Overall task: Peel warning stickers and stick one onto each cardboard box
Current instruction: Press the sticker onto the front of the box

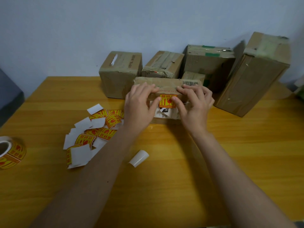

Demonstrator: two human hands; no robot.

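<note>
Pressing: both thumbs on a yellow-and-red warning sticker point(167, 100) on the near face of the low cardboard box point(166, 87) in front of me.
Left hand point(139, 104): fingers laid over the box's top edge, lightly curved and close together; thumb tip on the sticker's left edge.
Right hand point(195, 104): fingers draped over the top edge the same way, slightly spread; thumb tip on the sticker's right side. Neither hand pinches anything.
Sticker: sits high on the near face, just above a torn white shipping label point(166, 113).
Box in hand: on the wooden table point(181, 178), middle of the far half, barcode at its top right corner.
Other boxes: five behind and beside it against the wall point(115, 27); cube-shaped box point(120, 73) at far left, taped box point(162, 64) next, green-taped box point(209, 63) behind, small box point(193, 77) tucked in front of that, tall box point(253, 74) at right, tilted.
Loose stickers: a heap of cut stickers point(92, 134), some face up, some white side up, left of my left forearm.
Backing: one curled white backing slip point(139, 158) lying between my forearms.
Roll: sticker roll point(10, 152) at the table's left edge, well apart from the heap.
</note>
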